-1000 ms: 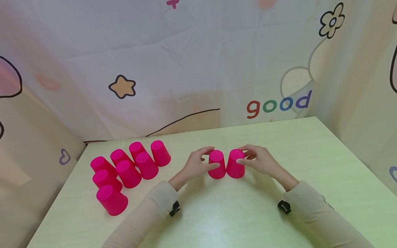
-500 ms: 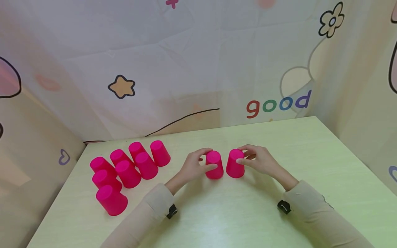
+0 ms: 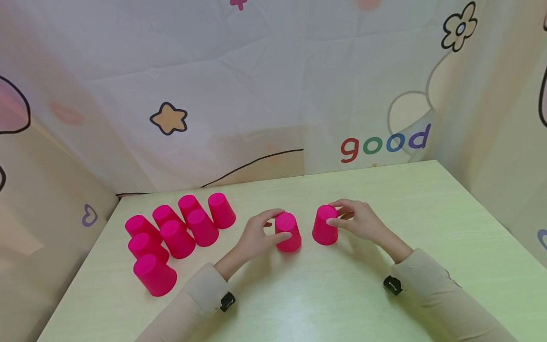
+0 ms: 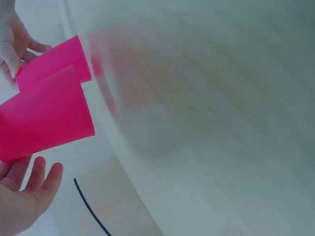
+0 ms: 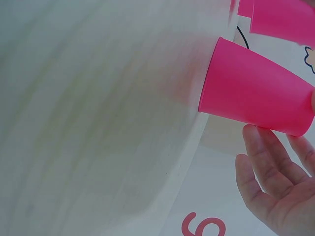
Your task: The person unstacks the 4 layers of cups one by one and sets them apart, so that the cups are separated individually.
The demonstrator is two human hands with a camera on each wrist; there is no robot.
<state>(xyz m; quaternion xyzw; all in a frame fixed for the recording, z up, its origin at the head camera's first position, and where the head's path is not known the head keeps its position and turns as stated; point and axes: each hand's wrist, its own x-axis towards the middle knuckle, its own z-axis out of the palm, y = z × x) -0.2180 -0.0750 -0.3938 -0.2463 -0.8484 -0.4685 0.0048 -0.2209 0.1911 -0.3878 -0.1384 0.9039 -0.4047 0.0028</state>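
Two bright pink cups stand upside down near the middle of the table, a gap between them. My left hand (image 3: 258, 236) grips the left pink cup (image 3: 287, 232) between thumb and fingers, the thumb across its near side. The right pink cup (image 3: 325, 228) is held by my right hand (image 3: 356, 220), thumb in front and fingers behind. In the left wrist view the left cup (image 4: 47, 115) overlaps the other one. Seen from the right wrist, the right cup (image 5: 256, 88) has its rim down at the table, with fingertips along its side.
Several more pink cups (image 3: 177, 239) stand upside down in a cluster at the left of the pale green table (image 3: 299, 299). A printed curtain (image 3: 256, 95) hangs behind the table's back edge.
My left hand has moved left and slightly nearer with its cup, widening the gap between the two cups. The right hand and its cup have stayed in place.
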